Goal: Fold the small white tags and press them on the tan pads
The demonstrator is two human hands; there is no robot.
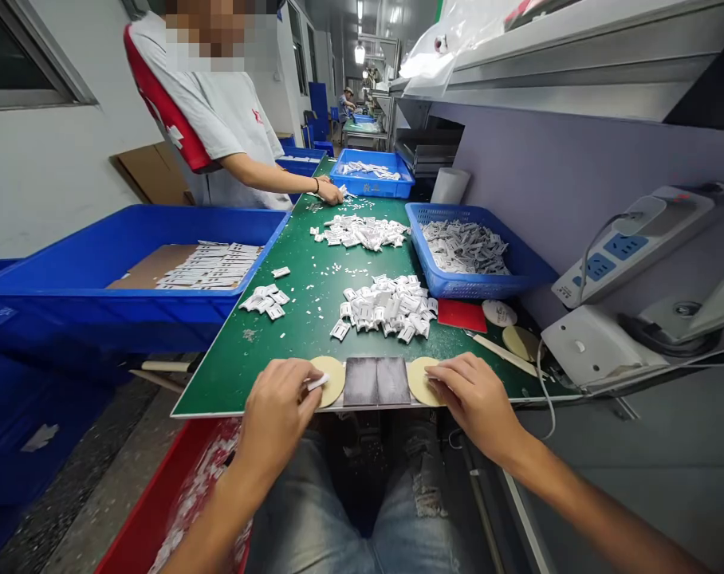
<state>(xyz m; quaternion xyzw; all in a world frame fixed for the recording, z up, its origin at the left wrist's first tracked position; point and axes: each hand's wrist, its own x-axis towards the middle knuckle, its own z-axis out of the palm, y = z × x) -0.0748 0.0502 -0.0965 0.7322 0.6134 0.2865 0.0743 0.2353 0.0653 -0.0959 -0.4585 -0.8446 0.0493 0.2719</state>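
My left hand (282, 406) pinches a small white plastic part (317, 383) over a round, pale yellow disc (333, 381) at the table's front edge. Over a second yellow disc (420, 381), my right hand (473, 395) has its fingers closed on a small white part (429, 373), mostly hidden by the fingertips. Between the discs lies a dark grey, scuffed rectangular pad (377, 381) with a seam down its middle. Just beyond it is a heap of white plastic parts (389, 307). A smaller group of white parts (265, 300) lies to the left.
A blue basket (493, 283) of white parts stands right, near a red card (462, 315) and a knife-like tool (509, 355). A blue bin (99, 295) is at left. Across the green table (302, 319), a co-worker's hand (330, 191) touches parts. A power strip (637, 239) hangs right.
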